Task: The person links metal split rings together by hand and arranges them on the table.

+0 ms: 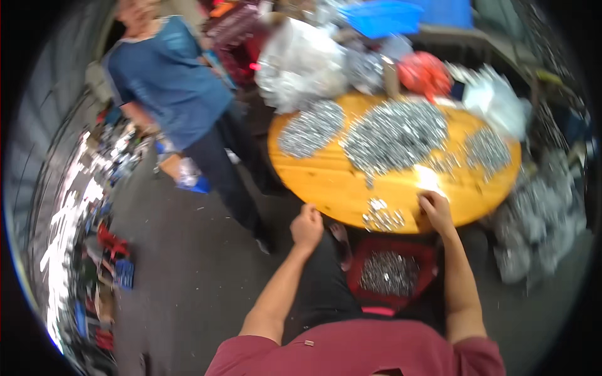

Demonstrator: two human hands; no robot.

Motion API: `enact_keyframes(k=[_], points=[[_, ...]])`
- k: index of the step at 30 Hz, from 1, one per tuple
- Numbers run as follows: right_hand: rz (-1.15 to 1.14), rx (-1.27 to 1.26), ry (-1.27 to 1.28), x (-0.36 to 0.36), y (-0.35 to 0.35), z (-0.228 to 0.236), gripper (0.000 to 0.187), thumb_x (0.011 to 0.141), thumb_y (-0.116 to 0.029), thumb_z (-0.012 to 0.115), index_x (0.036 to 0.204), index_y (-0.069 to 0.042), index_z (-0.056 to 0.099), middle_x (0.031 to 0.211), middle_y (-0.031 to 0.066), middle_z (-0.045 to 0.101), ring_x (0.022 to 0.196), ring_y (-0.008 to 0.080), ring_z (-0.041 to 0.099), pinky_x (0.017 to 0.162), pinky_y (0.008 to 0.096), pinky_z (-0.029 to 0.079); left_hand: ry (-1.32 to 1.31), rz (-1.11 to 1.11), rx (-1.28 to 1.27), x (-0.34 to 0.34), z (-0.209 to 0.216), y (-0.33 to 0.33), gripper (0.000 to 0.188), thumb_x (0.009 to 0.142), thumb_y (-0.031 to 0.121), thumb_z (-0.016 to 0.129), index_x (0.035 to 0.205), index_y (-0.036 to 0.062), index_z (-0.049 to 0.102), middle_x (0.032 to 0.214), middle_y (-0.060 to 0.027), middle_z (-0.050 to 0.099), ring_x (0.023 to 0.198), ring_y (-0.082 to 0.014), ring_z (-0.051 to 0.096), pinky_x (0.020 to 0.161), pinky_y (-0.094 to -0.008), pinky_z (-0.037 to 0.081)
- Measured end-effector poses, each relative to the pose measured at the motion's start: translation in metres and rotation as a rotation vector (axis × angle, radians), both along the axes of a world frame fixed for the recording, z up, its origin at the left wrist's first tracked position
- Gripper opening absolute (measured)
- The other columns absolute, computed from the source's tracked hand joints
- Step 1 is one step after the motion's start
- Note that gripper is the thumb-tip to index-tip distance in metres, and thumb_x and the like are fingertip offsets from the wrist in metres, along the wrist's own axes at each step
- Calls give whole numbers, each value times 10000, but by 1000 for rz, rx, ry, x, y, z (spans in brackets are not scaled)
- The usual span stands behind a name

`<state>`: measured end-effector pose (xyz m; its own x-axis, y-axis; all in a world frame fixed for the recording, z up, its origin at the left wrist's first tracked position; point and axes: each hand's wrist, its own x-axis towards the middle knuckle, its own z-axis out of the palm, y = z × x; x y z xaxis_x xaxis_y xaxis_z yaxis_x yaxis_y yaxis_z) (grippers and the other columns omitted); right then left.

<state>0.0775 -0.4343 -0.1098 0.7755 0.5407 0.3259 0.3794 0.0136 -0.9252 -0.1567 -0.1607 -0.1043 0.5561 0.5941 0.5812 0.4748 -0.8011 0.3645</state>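
My left hand (307, 227) is at the near left edge of an oval yellow wooden table (320, 178), its fingers curled closed. Whatever it may hold is hidden. Over the near right part of the tabletop is my right hand (436, 210), also closed, with its contents too blurred to make out. A small group of shiny metal pieces (382, 216) lies between the hands. Farther back are a large heap of small silvery metal parts (395, 135), a second heap (311, 128) on the left and a smaller heap (487, 151) on the right.
Below the table's near edge, a red basin (429, 257) holds more metal parts. A person in a blue shirt (179, 84) stands at the left. Plastic bags (301, 66), a red bag (424, 74) and a blue bin (382, 17) crowd the far side. Clear bags (536, 216) lie right.
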Motion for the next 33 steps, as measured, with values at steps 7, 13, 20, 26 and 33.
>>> enact_keyframes(k=[7, 13, 20, 26, 33], points=[[2, -92, 113, 17, 7, 9, 137, 846, -69, 586, 923, 29, 643, 789, 52, 635, 639, 129, 541, 595, 230, 449, -236, -239, -317, 56, 31, 7, 110, 905, 58, 532, 971, -1, 597, 782, -42, 591, 633, -137, 497, 593, -259, 417], [152, -141, 68, 6, 70, 12, 162, 838, -61, 627, 976, 25, 636, 792, 56, 631, 695, 119, 549, 626, 230, 458, -477, -350, -641, 128, 5, 17, 143, 919, 62, 518, 1027, 5, 592, 717, -6, 559, 587, -108, 465, 546, -234, 389], [178, -132, -57, -12, 114, 39, 145, 836, -35, 642, 981, -24, 653, 822, 36, 601, 704, 119, 537, 623, 224, 458, -424, -506, -484, 129, 14, -26, 202, 847, 12, 537, 998, 72, 656, 674, -2, 584, 527, -109, 443, 501, -250, 383], [15, -141, -252, -38, 56, 63, 154, 847, 16, 602, 983, -24, 661, 806, 21, 584, 640, 96, 493, 569, 199, 410, -31, -590, -322, 60, 25, -34, 267, 798, -18, 556, 1010, 93, 674, 611, -22, 571, 471, -147, 441, 480, -293, 386], [5, -193, -108, -10, 43, 33, 143, 861, -29, 586, 978, -17, 666, 803, 30, 621, 639, 91, 501, 580, 200, 409, -85, -560, -60, 84, 16, -38, 258, 780, 14, 562, 999, 95, 671, 629, -76, 616, 491, -246, 541, 491, -341, 429]])
